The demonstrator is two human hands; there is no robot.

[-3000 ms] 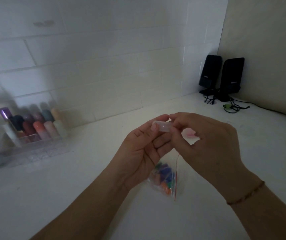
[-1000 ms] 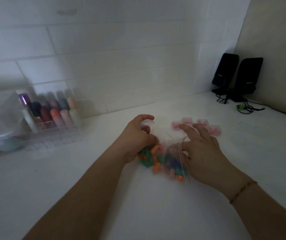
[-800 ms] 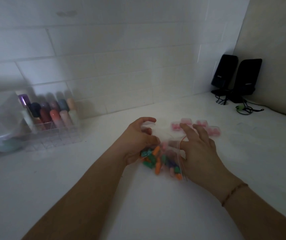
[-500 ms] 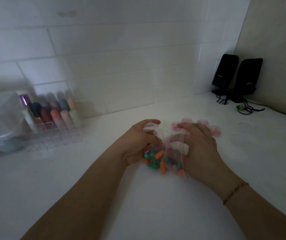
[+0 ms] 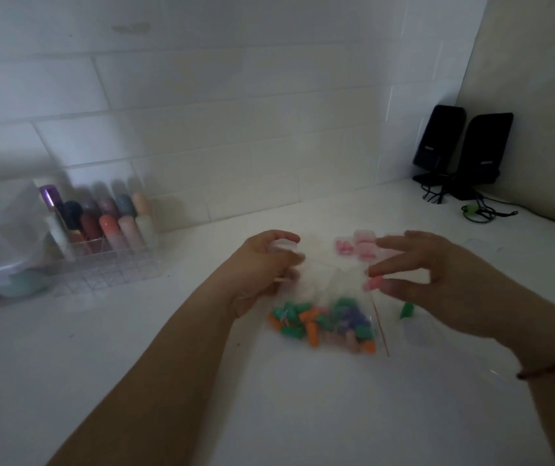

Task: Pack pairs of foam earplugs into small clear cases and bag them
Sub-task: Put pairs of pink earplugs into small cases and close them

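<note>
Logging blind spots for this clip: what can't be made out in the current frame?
- Head view: whether the small clear case in the left hand holds earplugs; fingers and blur hide it.
- What the right hand pinches: a blurred pink bit.
- The organizer: bottles blurred.

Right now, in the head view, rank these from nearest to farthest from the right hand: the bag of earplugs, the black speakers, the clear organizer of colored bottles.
Measured from the right hand:
1. Bag of earplugs, just to its left.
2. Black speakers, in the far right corner.
3. Clear organizer of colored bottles, far left by the wall.
</note>
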